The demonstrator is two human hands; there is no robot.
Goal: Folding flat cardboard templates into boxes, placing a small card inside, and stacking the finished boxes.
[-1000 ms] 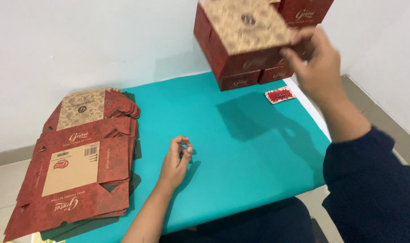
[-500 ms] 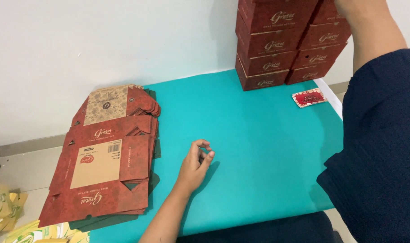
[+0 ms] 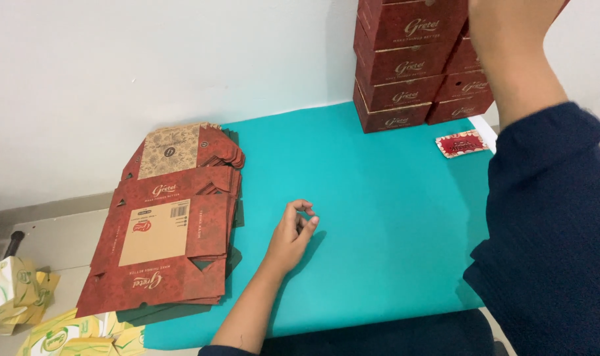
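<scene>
My left hand [image 3: 293, 232] rests on the teal tabletop [image 3: 392, 217], fingers curled with the thumb touching the fingertips and nothing in it. My right arm, in a dark blue sleeve, reaches up at the right. My right hand [image 3: 511, 23] is at the top edge, against a tall stack of assembled red boxes [image 3: 405, 72] at the table's far side; its fingers are cut off by the frame. A pile of flattened red and tan box blanks [image 3: 165, 231] lies just left of my left hand.
A small red card [image 3: 461, 143] lies on the table near the stack's base. Flattened yellow-green cartons [image 3: 23, 296] lie on the floor at lower left, with a black handle [image 3: 13, 242] beside them. A white wall stands behind the table.
My right hand carried an assembled red box up to the stack at the back right. The view shifted right and down. My left hand stayed curled on the table.
</scene>
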